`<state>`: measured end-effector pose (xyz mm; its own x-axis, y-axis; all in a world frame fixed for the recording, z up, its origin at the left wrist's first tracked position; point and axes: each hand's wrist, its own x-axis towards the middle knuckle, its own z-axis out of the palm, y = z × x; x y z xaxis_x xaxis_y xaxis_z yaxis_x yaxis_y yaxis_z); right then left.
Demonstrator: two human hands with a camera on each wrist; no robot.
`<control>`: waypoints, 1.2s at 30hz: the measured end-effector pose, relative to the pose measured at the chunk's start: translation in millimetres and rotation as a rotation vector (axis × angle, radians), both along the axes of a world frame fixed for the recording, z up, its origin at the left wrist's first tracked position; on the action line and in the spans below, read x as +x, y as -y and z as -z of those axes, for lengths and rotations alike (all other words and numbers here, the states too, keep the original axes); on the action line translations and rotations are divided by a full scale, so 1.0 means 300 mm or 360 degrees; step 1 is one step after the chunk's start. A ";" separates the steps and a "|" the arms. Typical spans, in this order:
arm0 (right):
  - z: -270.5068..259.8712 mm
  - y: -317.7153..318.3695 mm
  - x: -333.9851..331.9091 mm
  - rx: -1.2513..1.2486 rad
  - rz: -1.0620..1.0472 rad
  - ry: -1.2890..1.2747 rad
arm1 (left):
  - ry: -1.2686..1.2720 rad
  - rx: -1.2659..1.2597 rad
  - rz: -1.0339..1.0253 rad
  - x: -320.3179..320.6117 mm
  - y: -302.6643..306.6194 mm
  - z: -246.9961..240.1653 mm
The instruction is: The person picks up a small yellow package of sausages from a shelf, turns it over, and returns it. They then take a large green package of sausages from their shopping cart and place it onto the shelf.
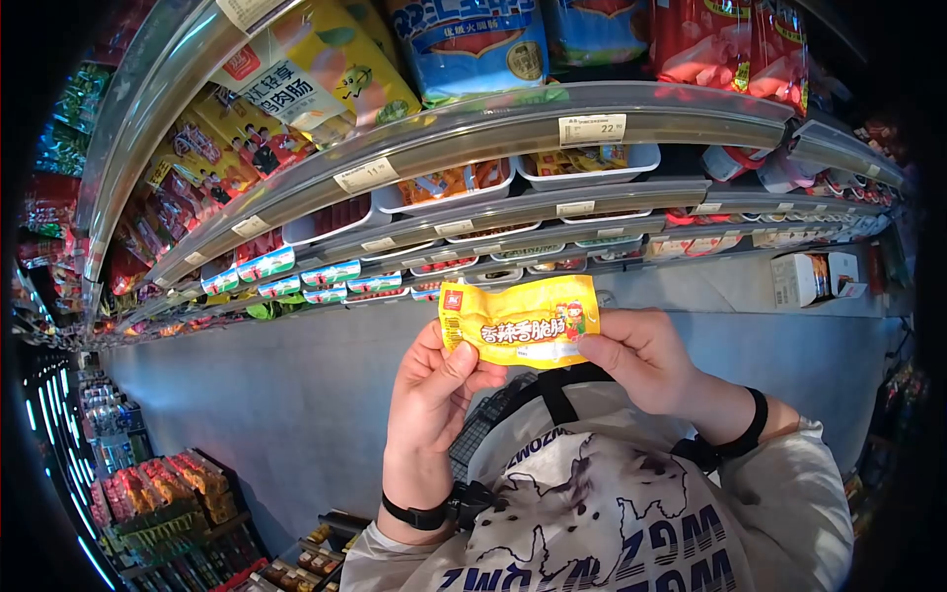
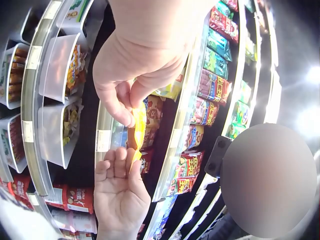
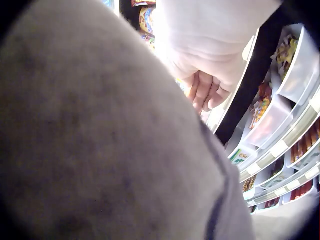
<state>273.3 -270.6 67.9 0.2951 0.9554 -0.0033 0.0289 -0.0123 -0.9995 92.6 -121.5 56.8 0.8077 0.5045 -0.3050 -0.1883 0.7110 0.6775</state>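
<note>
**White printed sweatshirt (image 1: 612,493) below, yellow plastic snack packet (image 1: 518,321) held up by both ends**

On the left, your left hand (image 1: 429,395) has the packet's left end. The thumb lies across the printed face and the fingers close behind it. The left wrist view shows this pinch edge-on, with thumb and forefinger (image 2: 125,112) meeting on the thin yellow film. Set that pinch on the sealed margin, I judge, so that it covers none of the lettering.

In the middle, the packet hangs roughly level in the air. It is in front of the grey metal shelf rails (image 1: 473,133) and above the black wire basket (image 1: 488,419), and it touches nothing but your hands. Its face bows a little. A gentle pull outward from both ends would probably flatten it and take the shine off the print.

On the right, your right hand (image 1: 641,360) pinches the right end, thumb on the front and fingers bunched behind. The right wrist view shows those fingers (image 3: 202,92) pressed side by side and little else. Go easy here, since the contents look soft and a hard squeeze could crush them.

Farther right and higher, a white paper price tag (image 1: 592,128) sits on the rail above a white plastic tray (image 1: 587,163), well apart from the packet. For a clean look at the label, tilt the packet's top edge slightly toward you rather than lifting it nearer those shelves.
</note>
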 end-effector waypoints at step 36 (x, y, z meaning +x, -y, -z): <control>0.024 -0.014 -0.008 -0.0015 -0.0019 -0.0308 | -0.0054 0.0124 -0.0036 -0.013 0.001 -0.010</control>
